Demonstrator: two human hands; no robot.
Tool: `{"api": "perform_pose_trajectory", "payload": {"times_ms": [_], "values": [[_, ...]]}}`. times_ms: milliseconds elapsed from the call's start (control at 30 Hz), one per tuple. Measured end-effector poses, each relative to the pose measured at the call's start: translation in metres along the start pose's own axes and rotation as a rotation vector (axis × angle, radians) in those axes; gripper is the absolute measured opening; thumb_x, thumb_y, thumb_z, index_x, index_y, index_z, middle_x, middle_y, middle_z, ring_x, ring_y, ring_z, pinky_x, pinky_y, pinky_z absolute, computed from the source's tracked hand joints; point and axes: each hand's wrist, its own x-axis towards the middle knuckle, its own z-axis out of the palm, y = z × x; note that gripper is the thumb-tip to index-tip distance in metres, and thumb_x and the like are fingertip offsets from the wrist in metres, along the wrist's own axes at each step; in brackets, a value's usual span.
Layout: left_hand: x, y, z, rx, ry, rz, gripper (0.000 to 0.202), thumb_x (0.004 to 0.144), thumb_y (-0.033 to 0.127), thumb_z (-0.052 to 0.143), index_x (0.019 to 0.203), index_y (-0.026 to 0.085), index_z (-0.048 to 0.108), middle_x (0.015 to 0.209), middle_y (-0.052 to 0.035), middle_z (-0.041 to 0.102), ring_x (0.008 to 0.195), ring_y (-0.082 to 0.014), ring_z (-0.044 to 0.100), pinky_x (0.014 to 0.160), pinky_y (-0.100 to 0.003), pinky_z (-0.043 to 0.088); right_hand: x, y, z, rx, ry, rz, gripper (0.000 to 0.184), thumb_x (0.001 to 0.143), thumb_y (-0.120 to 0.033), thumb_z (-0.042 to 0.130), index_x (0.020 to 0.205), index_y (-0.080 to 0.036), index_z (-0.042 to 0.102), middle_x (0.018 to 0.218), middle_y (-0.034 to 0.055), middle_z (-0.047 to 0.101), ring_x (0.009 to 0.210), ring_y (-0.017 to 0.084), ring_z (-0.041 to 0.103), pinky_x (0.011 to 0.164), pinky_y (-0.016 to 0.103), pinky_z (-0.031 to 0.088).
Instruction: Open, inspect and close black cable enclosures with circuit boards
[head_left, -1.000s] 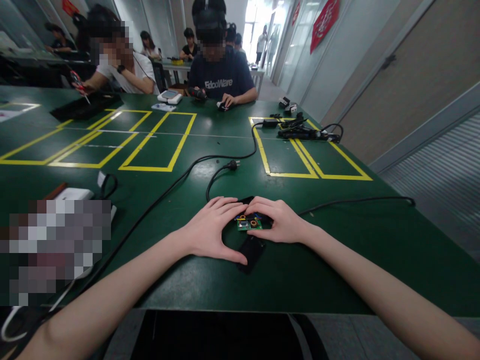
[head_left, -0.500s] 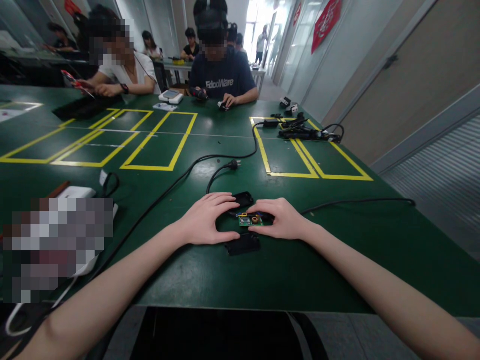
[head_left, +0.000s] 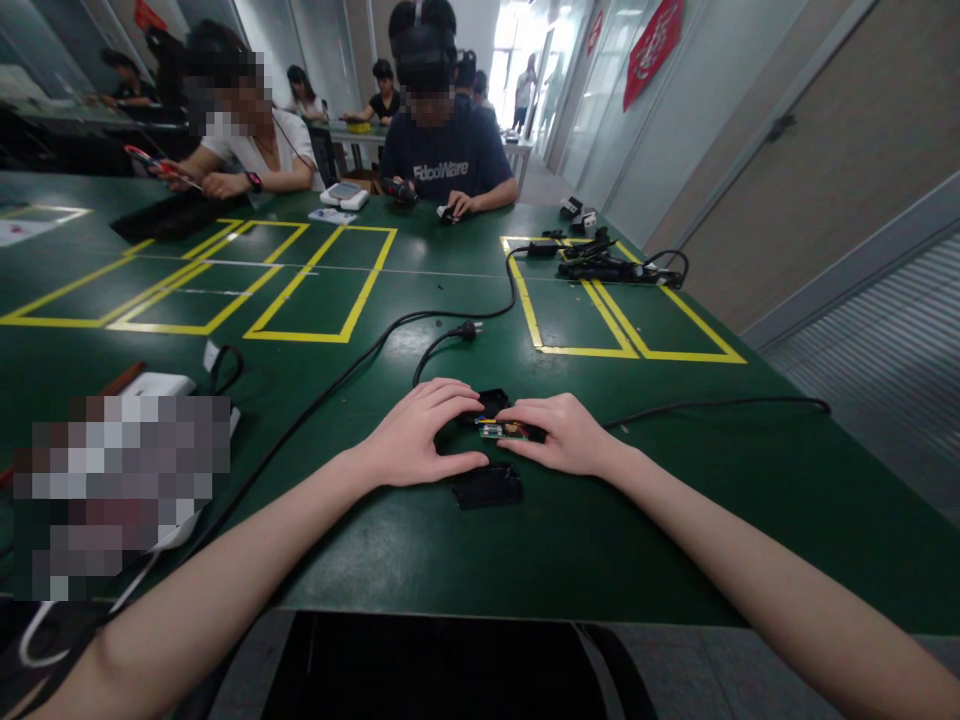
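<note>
A small green circuit board [head_left: 495, 432] with a coil and coloured wires is held in my right hand [head_left: 566, 435], the thumb along its near edge and the fingers across its far side. My left hand [head_left: 412, 437] is curved around the board's left side, thumb and fingers apart. Its fingertips are close to a black case half [head_left: 493, 401] lying beyond the board; whether they touch the case or a wire I cannot tell. On the near side lies another black case half [head_left: 487, 488]. Black cable runs out on both sides of the hands.
A plug [head_left: 469, 331] lies beyond my left hand, with a long black cable [head_left: 405, 315] crossing the green table [head_left: 360, 560]. Black adapters and cables [head_left: 615, 265] are piled at the far right. Blurred items [head_left: 120, 480] stand at left. Two people work opposite.
My right hand has tilted the circuit board, so less of its face shows. My left hand has shifted slightly right, its thumb now higher above the near case half.
</note>
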Motion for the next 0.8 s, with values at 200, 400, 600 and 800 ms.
{"api": "perform_pose_trajectory", "payload": {"times_ms": [200,400,600,800], "values": [[0.002,0.006,0.003,-0.005,0.02,-0.015,0.029,0.097,0.041,0.065,0.114,0.019,0.07,0.111,-0.0102,0.072,0.104,-0.0248,0.067,0.091,-0.039,0.056,0.001,-0.006,0.002,-0.099,0.045,-0.099,0.029,0.105,-0.039,0.057,0.11,-0.014,0.071,0.083,0.007,0.078,0.067,0.016,0.072,0.057,0.026,0.044],[-0.001,0.005,0.004,-0.056,-0.031,-0.072,0.021,0.096,0.037,0.067,0.108,0.019,0.07,0.101,-0.0056,0.072,0.093,-0.0205,0.071,0.079,-0.03,0.055,0.001,-0.006,0.002,-0.056,0.013,-0.063,0.029,0.101,-0.041,0.063,0.117,-0.018,0.07,0.091,0.0062,0.079,0.075,0.017,0.075,0.062,0.025,0.047],[-0.001,0.004,0.003,0.003,-0.044,-0.128,0.022,0.092,0.033,0.072,0.11,0.021,0.069,0.101,-0.0026,0.073,0.089,-0.0192,0.072,0.074,-0.028,0.055,0.0,0.003,-0.008,0.006,0.009,-0.064,0.031,0.098,-0.045,0.066,0.114,-0.018,0.07,0.094,0.0067,0.076,0.072,0.016,0.071,0.062,0.025,0.049],[-0.002,0.001,0.003,0.036,-0.056,-0.139,0.025,0.091,0.033,0.073,0.114,0.022,0.07,0.1,-0.0022,0.074,0.09,-0.0193,0.072,0.076,-0.028,0.055,-0.003,0.006,-0.01,0.071,0.005,-0.042,0.022,0.104,-0.036,0.059,0.101,-0.019,0.073,0.085,0.0047,0.073,0.069,0.014,0.068,0.062,0.025,0.048]]}}
